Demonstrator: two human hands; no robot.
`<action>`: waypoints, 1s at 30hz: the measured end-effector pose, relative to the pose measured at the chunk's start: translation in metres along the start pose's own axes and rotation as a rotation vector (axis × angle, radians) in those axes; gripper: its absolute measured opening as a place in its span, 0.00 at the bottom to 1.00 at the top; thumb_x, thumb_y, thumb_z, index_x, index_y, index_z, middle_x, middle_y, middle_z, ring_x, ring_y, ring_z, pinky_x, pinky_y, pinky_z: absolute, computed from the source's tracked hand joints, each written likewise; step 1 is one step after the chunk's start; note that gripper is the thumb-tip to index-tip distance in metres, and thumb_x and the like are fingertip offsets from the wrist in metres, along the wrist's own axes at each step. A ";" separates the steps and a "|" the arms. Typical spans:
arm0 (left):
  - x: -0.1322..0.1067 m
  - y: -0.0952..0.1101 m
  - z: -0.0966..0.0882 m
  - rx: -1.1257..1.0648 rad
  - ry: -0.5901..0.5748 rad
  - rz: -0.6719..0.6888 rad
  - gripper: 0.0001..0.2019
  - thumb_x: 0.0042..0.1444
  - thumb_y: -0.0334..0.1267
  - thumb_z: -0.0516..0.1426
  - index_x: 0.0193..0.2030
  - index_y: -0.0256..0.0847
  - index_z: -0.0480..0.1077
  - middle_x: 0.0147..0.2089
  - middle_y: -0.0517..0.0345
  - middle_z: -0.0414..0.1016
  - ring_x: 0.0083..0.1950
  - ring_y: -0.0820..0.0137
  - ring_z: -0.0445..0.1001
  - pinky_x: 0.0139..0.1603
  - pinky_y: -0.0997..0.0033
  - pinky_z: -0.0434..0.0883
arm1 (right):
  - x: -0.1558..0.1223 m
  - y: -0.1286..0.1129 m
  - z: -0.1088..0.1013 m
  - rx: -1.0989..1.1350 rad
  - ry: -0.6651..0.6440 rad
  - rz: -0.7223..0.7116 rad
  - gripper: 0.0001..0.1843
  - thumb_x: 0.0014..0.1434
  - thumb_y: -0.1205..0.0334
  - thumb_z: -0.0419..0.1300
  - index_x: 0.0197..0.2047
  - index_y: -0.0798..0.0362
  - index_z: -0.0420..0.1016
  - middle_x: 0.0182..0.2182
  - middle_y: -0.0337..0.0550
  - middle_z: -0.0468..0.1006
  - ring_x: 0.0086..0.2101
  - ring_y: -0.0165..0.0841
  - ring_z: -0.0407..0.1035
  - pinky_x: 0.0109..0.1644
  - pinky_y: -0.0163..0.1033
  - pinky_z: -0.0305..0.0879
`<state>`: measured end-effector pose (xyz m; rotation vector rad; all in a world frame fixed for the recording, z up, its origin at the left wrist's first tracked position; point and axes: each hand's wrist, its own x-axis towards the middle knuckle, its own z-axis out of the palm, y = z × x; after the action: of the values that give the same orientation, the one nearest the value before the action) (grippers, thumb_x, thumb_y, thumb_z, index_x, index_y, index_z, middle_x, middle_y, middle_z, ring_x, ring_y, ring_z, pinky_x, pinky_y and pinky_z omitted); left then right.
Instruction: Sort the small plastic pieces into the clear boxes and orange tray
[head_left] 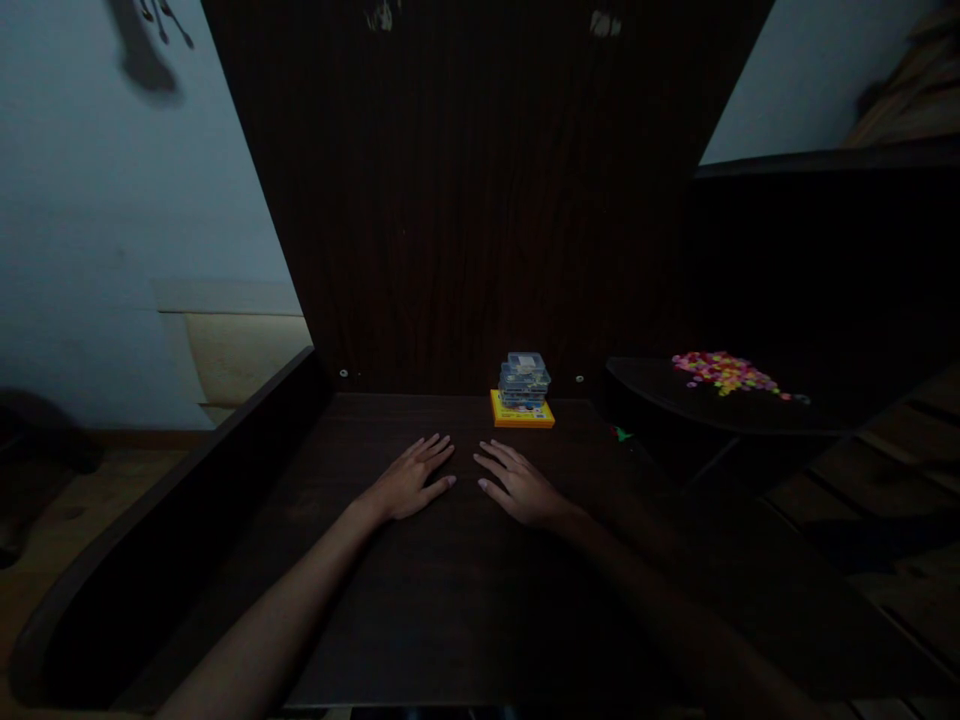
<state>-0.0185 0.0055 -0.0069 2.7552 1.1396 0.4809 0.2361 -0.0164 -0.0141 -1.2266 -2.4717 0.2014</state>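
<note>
My left hand point(414, 480) lies palm down on the dark wooden desk point(420, 620), fingers spread and holding nothing. A short gap to its right, my right hand point(519, 485) rests the same way, with fingers stretched out and nothing in them. Beyond my right hand, near the back panel, sits a flat yellow box point(523, 413). On top of it is a small stack of clear plastic cases point(523, 380); what they contain is too small to make out.
To the right, a raised dark shelf point(652, 385) bears a heap of small, brightly coloured pieces point(726, 373). A small green and red item point(622, 433) lies below the shelf. A tall back panel point(480, 200) rises behind, and a raised side board point(187, 490) edges the left.
</note>
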 end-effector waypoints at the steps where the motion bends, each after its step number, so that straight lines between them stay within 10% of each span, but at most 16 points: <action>1: 0.000 0.001 -0.001 -0.005 -0.009 -0.007 0.29 0.66 0.53 0.46 0.68 0.40 0.57 0.69 0.45 0.57 0.72 0.60 0.53 0.70 0.52 0.55 | 0.000 0.000 0.000 -0.001 0.003 0.000 0.25 0.67 0.54 0.51 0.64 0.55 0.66 0.65 0.54 0.61 0.65 0.45 0.52 0.66 0.54 0.54; 30: -0.006 0.009 -0.013 -0.024 -0.184 -0.070 0.34 0.65 0.59 0.42 0.71 0.42 0.49 0.73 0.49 0.45 0.74 0.59 0.43 0.72 0.52 0.47 | -0.007 -0.003 -0.014 -0.028 -0.160 0.016 0.34 0.68 0.42 0.44 0.70 0.52 0.52 0.70 0.50 0.47 0.68 0.43 0.39 0.70 0.54 0.40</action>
<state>-0.0208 -0.0050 0.0059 2.6634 1.1717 0.2264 0.2431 -0.0241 -0.0022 -1.2886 -2.6093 0.2801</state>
